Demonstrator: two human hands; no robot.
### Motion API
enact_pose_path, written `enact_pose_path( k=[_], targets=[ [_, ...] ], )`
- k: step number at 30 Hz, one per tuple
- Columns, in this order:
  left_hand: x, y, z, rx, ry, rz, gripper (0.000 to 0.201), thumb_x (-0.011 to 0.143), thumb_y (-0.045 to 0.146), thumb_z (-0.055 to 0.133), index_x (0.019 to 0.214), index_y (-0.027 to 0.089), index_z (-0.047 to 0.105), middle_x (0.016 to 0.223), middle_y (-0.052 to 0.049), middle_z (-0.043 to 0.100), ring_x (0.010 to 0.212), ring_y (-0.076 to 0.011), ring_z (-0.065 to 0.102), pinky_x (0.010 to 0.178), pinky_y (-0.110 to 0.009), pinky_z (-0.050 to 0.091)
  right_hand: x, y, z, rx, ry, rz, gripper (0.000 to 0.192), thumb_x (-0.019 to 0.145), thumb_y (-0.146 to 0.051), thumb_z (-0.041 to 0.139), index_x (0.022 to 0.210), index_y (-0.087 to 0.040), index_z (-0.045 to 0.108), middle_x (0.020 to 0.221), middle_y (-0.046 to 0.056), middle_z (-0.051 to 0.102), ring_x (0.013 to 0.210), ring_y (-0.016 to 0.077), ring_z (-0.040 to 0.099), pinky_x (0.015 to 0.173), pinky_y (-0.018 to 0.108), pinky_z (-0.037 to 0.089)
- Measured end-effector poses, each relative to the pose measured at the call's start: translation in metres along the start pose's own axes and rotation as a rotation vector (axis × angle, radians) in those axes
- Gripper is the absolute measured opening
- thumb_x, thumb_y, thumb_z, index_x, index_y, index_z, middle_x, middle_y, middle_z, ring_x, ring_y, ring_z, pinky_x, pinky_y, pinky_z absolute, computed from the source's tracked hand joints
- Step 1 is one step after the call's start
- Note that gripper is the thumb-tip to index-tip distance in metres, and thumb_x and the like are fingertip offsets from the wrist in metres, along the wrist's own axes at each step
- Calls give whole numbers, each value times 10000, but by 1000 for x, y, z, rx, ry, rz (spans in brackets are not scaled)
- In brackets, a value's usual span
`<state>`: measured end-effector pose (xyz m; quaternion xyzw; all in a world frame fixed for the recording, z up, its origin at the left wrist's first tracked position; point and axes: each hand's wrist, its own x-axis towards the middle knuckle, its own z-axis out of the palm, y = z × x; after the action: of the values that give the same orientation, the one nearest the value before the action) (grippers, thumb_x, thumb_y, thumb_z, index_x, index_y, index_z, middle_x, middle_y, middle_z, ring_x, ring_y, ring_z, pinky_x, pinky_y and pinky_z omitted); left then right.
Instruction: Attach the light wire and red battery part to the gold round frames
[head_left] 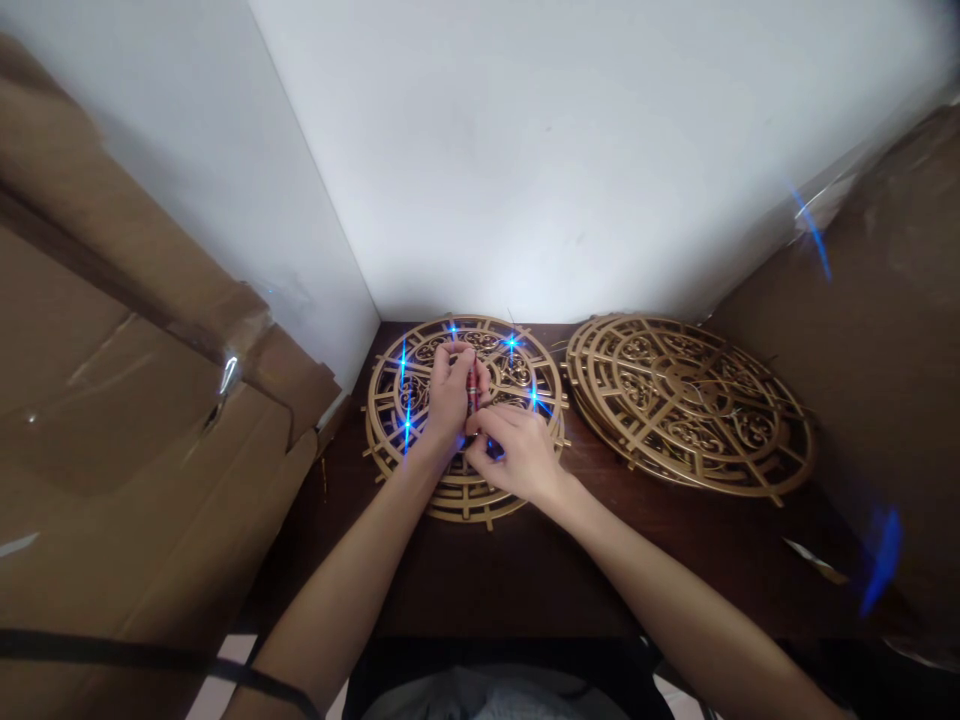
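Observation:
A round gold ornamental frame (381, 398), with scrollwork and several glowing blue lights, lies on top of a stack of similar frames. Over its middle, my left hand (450, 385) is closed around a red cylinder that looks like a battery (472, 388), held roughly upright in the view. My right hand (516, 445) is at the lower end of the battery, thumb and fingers pinched together. Whatever sits between those fingertips is too small and hidden to make out. Both hands cover the centre of the frame.
On the right, a second stack of gold round frames (686, 400) leans over the dark table (517, 580). A knife (816, 560) lies at the right. Cardboard (112, 420) stands on the left, more cardboard (862, 370) on the right. Behind rises a white wall (570, 180).

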<state>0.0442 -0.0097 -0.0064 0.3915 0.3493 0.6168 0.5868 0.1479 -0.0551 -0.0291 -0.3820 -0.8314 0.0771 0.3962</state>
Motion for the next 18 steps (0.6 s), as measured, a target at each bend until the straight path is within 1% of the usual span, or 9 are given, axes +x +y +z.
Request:
enact_pose_path(
  k=[18],
  targets=[
    [0,0,0,-6,6,-7,198,809,288,549,873,219,375,496,84,488,385,-74,448,397,-167,298,1,0,0,9,-3,2,159,705,-124,485,785,-186,608,723,15,647,669,141,599,655,230,458]
  ],
)
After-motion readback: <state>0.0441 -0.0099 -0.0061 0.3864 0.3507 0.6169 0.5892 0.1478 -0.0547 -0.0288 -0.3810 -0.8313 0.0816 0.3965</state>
